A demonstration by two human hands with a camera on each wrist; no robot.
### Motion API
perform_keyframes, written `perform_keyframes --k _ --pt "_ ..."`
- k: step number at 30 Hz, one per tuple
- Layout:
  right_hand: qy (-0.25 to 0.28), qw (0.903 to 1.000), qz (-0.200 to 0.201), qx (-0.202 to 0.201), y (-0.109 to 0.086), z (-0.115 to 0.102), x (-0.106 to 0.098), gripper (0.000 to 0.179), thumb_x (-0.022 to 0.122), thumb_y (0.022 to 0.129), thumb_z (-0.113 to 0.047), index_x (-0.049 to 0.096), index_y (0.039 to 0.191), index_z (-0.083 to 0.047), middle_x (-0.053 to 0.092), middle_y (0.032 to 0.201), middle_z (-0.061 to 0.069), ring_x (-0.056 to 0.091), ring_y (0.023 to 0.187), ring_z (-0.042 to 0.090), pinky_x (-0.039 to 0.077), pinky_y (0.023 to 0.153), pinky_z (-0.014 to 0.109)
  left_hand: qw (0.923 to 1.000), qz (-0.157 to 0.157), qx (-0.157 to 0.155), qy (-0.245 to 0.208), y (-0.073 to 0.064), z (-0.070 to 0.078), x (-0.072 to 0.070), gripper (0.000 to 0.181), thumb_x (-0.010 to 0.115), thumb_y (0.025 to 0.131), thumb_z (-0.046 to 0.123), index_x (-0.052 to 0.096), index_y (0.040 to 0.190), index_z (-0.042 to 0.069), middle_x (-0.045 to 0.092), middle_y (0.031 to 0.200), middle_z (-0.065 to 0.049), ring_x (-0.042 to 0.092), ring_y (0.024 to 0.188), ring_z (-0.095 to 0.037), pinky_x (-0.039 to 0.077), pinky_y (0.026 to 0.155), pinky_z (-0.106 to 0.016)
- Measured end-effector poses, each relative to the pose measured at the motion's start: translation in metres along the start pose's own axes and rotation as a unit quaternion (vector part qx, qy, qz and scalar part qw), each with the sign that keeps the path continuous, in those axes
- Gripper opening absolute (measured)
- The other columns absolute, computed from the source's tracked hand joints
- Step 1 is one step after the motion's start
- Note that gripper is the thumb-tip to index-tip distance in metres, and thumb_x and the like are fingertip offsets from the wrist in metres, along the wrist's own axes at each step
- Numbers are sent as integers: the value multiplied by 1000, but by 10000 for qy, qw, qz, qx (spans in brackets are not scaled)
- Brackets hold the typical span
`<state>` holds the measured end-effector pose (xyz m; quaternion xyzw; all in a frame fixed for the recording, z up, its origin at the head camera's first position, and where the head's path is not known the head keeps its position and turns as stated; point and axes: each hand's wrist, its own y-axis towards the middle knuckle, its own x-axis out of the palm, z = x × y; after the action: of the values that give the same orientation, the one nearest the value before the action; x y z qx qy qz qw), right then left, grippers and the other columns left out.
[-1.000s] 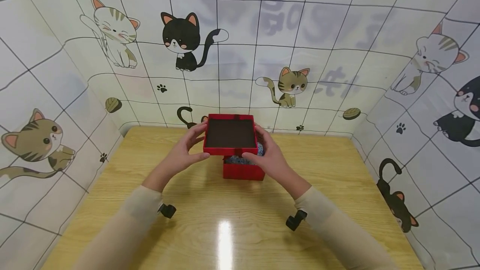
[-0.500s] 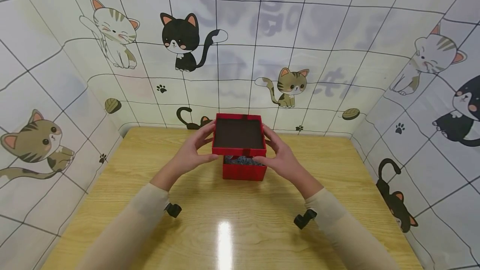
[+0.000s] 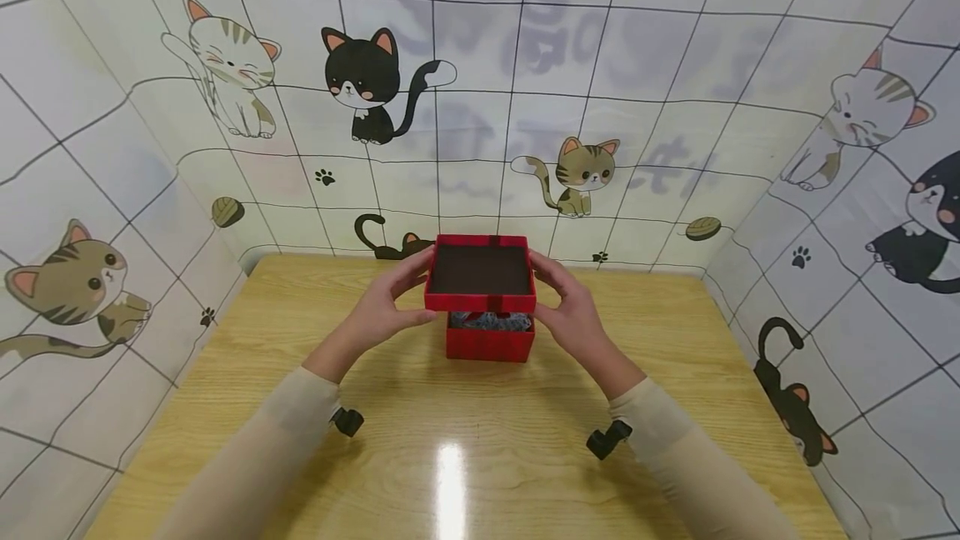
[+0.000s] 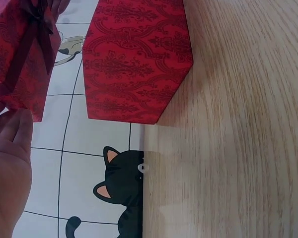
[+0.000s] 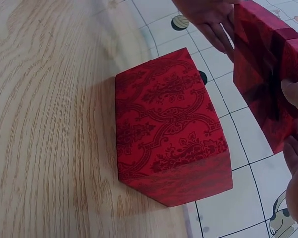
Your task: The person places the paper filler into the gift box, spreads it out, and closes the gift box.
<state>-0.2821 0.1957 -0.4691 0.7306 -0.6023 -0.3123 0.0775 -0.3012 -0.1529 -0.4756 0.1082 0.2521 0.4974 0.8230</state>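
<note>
A red box lid hangs above the red patterned box, its dark brown inside turned up toward the head view. My left hand grips the lid's left edge, fingers along the side and thumb at the near corner. On its right edge, my right hand holds it in the same way. A dark red ribbon bow shows on the lid's outer face in the left wrist view. Grey-blue shredded filler lies inside the box, with something red on it, mostly hidden by the lid.
The box stands on a light wooden table, toward its back edge. Behind and at both sides hangs a white gridded sheet printed with cartoon cats.
The lid has moved right with both hands, from left of the box to over it, then sunk slightly. My right thumb has slid from the lid's front rim to its corner.
</note>
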Motion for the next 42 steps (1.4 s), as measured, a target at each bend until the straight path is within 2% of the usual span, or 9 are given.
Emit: perform_keyframes --k 5,13,17,23,28,36,42 --pt "-97 9999 89 -12 -1 2 -1 73 86 94 4 59 160 -9 65 154 11 65 138 33 46 118 64 9997 47 93 203 0 -1 -1 99 90 86 -11 42 171 8 49 170 -9 48 156 -31 41 124 -59" --pt "-33 9998 71 -169 -4 6 -2 72 85 93 7 59 159 -6 67 151 13 66 137 33 47 119 58 9951 454 348 803 1 -1 -3 75 87 92 -6 59 160 6 59 162 -9 58 147 -28 54 113 -53" --pt "-19 9998 53 -172 -4 6 -2 68 82 95 8 61 158 -7 66 152 13 66 136 34 48 119 52 9929 632 494 877 1 -1 -3 70 86 91 -8 64 156 5 64 157 -10 60 144 -31 56 108 -57" --pt "-40 9998 83 -166 -3 6 -3 61 80 97 9 65 154 -8 67 151 12 68 134 32 51 117 52 9906 778 591 955 1 -1 -4 65 87 89 -10 68 150 2 67 153 -12 65 138 -32 58 104 -61" --pt "-93 9998 140 -123 -3 7 -6 56 81 97 6 69 150 -9 69 146 9 71 129 29 53 115 43 9891 852 607 1040 1 -1 -4 61 88 90 -9 71 147 2 72 144 -13 71 128 -30 60 101 -58" --pt "-138 9995 280 -24 -2 5 -7 50 81 99 2 73 146 -10 70 142 9 73 126 28 54 114 48 9895 1048 397 914 3 0 -1 54 86 92 -8 74 143 4 74 137 -12 74 121 -28 61 102 -54" --pt "-166 9991 387 -84 -2 4 -6 50 79 100 3 73 147 -13 71 140 8 72 126 25 55 112 41 9894 1171 274 811 5 1 0 52 87 93 -5 76 142 10 75 134 -8 75 118 -26 61 103 -51"
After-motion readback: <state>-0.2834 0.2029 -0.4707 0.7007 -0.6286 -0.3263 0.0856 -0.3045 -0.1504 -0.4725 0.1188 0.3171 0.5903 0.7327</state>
